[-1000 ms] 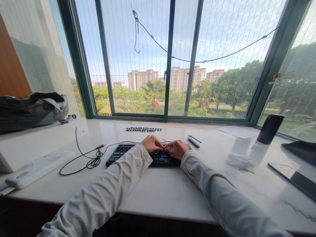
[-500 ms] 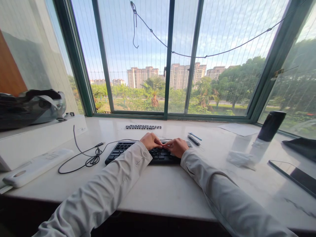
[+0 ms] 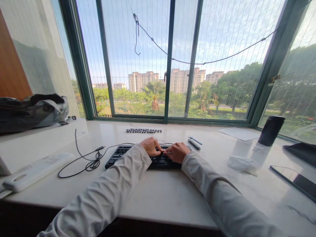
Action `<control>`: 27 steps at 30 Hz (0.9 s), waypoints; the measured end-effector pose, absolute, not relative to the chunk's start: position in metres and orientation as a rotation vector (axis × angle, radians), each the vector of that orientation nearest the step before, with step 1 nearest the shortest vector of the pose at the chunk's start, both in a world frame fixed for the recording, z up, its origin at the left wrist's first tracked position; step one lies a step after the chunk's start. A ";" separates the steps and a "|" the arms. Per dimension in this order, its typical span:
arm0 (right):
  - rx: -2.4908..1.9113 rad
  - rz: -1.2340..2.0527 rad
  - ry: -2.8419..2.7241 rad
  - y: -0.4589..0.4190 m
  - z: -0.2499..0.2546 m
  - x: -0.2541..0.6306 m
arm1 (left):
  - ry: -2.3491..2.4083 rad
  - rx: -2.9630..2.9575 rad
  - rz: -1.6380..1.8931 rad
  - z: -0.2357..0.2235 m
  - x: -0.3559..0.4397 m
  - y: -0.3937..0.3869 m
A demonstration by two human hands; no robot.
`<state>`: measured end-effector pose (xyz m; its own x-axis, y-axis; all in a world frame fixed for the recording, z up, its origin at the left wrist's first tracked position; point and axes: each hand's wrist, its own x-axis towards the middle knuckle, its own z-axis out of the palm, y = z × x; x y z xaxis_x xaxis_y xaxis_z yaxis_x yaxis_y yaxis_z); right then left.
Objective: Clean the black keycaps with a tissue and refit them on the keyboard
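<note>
A black keyboard lies on the white marble-like surface, partly covered by my hands and sleeves. My left hand rests over its middle with thumb and forefinger drawn together at the keys. Close beside it, my right hand has its fingers bent and pinched, tips down on the keys and nearly meeting the left fingertips. Whatever is between the fingertips is too small to make out. Behind the keyboard, loose black keycaps lie in rows.
Left of the keyboard are its coiled cable, a white power strip and a helmet-like black object on a white box. Rightward lie pens, a clear plastic bag, a black cylinder and a tablet-like device.
The camera has tilted up slightly, so the scene sits lower. My fingertips have pressed down closer to the keys, and the left fingers point more downward.
</note>
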<state>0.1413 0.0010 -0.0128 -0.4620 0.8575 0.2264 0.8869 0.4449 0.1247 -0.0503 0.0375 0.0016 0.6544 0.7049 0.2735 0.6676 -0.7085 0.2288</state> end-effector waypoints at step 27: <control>-1.587 -0.405 -2.587 -0.007 -0.005 0.127 | 1.364 2.893 0.420 0.013 -0.034 0.017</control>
